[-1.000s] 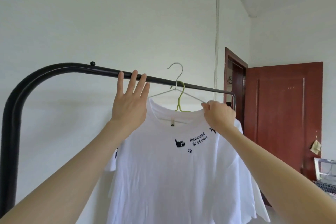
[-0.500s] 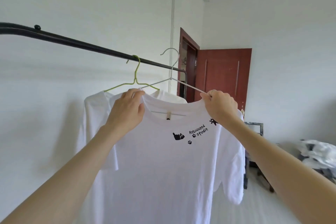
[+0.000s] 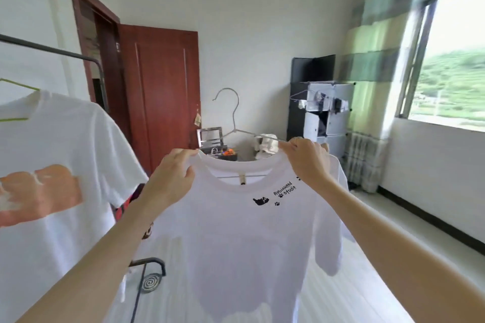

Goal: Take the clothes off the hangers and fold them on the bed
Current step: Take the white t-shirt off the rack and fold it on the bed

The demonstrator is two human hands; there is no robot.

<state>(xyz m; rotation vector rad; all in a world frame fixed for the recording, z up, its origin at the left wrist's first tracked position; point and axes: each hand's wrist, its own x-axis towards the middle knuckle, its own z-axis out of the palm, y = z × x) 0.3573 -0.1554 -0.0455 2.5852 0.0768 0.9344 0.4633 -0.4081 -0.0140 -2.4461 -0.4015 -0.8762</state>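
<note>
Head view: one white T-shirt (image 3: 244, 244) with a small black cat print and lettering below the collar, on a silver wire hanger (image 3: 232, 115), held up in mid-air in front of the person, clear of the clothes rail (image 3: 52, 50). Left hand (image 3: 170, 178): fingers curled, pinching the shirt's left shoulder beside the collar. Right hand (image 3: 305, 162): fingers curled round the shirt's right shoulder together with the hanger's arm. The shirt hangs between and below the two hands, its collar spanning the gap between them, the hanger's hook standing upright above the collar. At left, a second white T-shirt (image 3: 52, 165) with an orange print, on a green hanger (image 3: 18, 86), hangs from the black rail, just beside the left forearm. Behind: a dark red door (image 3: 162, 92), open; a black and white cube cabinet (image 3: 320, 107) against the far wall; a green checked curtain (image 3: 378, 47) next to a window (image 3: 454, 60) at right. Pale floor (image 3: 354, 283) below.
</note>
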